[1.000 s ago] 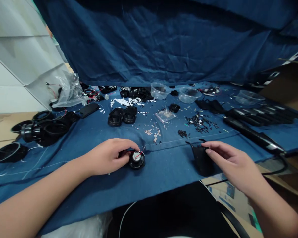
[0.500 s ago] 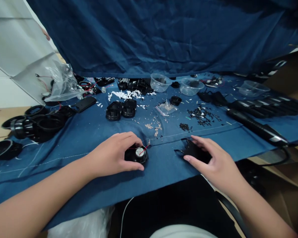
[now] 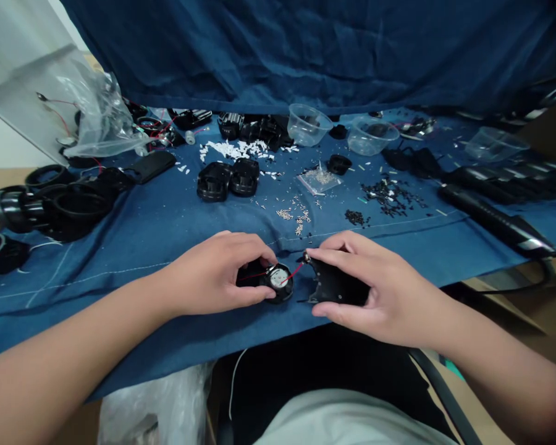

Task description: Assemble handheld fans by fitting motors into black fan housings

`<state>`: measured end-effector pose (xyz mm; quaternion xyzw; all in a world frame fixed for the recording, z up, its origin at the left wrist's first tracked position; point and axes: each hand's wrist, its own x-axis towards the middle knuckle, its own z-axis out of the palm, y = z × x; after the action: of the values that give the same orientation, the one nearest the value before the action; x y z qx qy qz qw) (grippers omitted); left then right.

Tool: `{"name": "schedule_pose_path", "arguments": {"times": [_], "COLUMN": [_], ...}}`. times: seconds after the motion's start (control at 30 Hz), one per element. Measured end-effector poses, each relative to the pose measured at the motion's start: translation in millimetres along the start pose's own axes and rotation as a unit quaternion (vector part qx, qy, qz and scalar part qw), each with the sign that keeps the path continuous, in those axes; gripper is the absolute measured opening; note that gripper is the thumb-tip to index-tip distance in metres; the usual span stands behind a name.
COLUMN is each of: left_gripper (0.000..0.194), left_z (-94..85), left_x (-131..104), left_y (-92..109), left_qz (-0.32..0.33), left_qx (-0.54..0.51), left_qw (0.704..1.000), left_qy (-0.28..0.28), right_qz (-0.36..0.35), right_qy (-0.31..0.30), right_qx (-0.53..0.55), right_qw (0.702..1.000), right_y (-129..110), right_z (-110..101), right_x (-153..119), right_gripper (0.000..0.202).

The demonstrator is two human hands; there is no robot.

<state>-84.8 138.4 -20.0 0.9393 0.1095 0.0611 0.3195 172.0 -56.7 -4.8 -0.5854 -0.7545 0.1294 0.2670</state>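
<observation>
Head view, centre: left fingers point(image 3: 257, 249) half-closed on motor point(image 3: 278, 277), right fingers point(image 3: 339, 259) likewise on shell point(image 3: 339, 286); likely aligning, mind wire point(image 3: 298, 270).

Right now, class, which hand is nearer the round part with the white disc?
Left. The left hand curls around the round part; the right hand is apart, to its right, holding a black shell.

2 hands point(image 3: 227, 272) point(image 3: 377, 284), 1 held motor point(image 3: 278, 278), 1 held shell point(image 3: 336, 285). 3 clr tubs point(image 3: 306, 131) point(image 3: 369, 141) point(image 3: 493, 147), 2 paired blk housings point(image 3: 213, 182) point(image 3: 244, 178), 1 zip bag point(image 3: 319, 180).
</observation>
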Motion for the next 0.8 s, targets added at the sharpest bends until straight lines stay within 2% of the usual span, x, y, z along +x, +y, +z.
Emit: {"name": "schedule_pose_path", "arguments": {"times": [0.13, 0.53, 0.8], "left_gripper": [0.038, 0.032, 0.033], "left_z": [3.7, 8.8, 8.8], "left_x": [0, -2, -1], "left_y": [-3, -9, -7], "left_qz": [0.035, 0.083, 0.073], "left_qx": [-0.005, -0.025, -0.028], "left_qw": [0.999, 0.995, 0.995], "left_qy": [0.012, 0.053, 0.055], "right_qz": [-0.038, -0.069, -0.021], "right_qy": [-0.032, -0.078, -0.094], "right_qx": [-0.007, -0.03, -0.02], "right_qw": [0.999, 0.994, 0.995], "right_y": [-4, -3, -13], "right_z": [6, 9, 6], "right_x": [16, 36, 38], "right_gripper": [0.062, 0.057, 0.05]}}
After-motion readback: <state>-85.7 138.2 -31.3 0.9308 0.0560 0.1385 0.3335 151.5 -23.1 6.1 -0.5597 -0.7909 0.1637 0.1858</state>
